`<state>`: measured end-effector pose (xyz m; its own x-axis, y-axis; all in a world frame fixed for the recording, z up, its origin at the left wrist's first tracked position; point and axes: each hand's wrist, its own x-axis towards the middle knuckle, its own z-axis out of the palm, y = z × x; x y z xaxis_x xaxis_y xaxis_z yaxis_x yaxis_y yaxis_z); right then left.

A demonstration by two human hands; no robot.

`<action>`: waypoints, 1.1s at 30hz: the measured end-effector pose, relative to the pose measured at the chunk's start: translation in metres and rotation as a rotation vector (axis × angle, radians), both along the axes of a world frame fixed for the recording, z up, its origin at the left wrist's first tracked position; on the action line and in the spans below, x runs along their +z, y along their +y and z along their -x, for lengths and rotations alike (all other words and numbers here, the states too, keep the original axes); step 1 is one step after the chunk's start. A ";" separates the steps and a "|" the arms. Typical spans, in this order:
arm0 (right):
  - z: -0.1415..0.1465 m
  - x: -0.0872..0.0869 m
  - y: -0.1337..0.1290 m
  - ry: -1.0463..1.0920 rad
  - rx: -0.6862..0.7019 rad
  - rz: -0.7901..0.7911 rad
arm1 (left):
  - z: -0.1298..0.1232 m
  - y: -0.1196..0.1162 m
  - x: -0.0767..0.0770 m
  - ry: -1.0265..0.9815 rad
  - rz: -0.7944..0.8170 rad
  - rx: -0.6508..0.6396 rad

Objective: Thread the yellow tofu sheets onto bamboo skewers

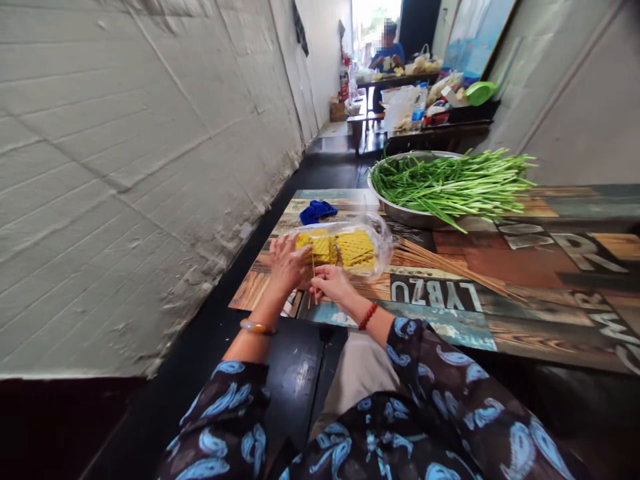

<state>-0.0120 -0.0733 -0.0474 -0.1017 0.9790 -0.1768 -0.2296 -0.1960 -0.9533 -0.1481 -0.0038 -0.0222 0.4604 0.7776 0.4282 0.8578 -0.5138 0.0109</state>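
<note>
Yellow food slabs [355,248] with a lattice of cuts lie in two groups on a clear plastic bag [383,243] at the near-left part of the table. My left hand [289,262] grips the left end of the nearer group, thumb on top and fingers curved over the edge. Just right of it, my right hand [334,283] pinches a thin wooden skewer [313,267]. That skewer stands roughly upright against the front edge of the yellow food; whether its tip is inside cannot be made out. More bare skewers [455,267] lie loosely bunched to the right of the bag.
A metal basin [395,208] heaped with long green chives [455,183] stands at the table's back. Behind the bag lies a blue cloth [318,212]. A white wall [150,167] runs along the left. Farther off, a person [390,57] sits at another cluttered table.
</note>
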 end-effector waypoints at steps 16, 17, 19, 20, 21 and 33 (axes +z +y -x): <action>-0.178 0.007 -0.064 -0.652 -0.341 -0.401 | -0.076 -0.064 -0.009 -0.637 0.106 -0.258; -0.196 0.006 -0.067 -0.760 -0.395 -0.436 | -0.086 -0.071 -0.015 -0.627 0.119 -0.277; -0.225 0.002 -0.068 -1.002 -0.461 -0.476 | -0.106 -0.080 -0.024 -0.560 0.118 -0.314; -0.236 -0.001 -0.068 -1.096 -0.459 -0.496 | -0.114 -0.083 -0.027 -0.516 0.110 -0.320; -0.244 -0.004 -0.068 -1.166 -0.433 -0.532 | -0.122 -0.084 -0.029 -0.464 0.107 -0.310; -0.270 -0.020 -0.060 -1.629 -0.265 -0.550 | -0.169 -0.086 -0.051 -0.277 0.239 -0.452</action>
<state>0.2575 -0.1333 -0.0678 -0.0129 0.9142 0.4050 0.9838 0.0841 -0.1584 0.0207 -0.0898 -0.0734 0.6647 0.6200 0.4169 0.5026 -0.7839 0.3645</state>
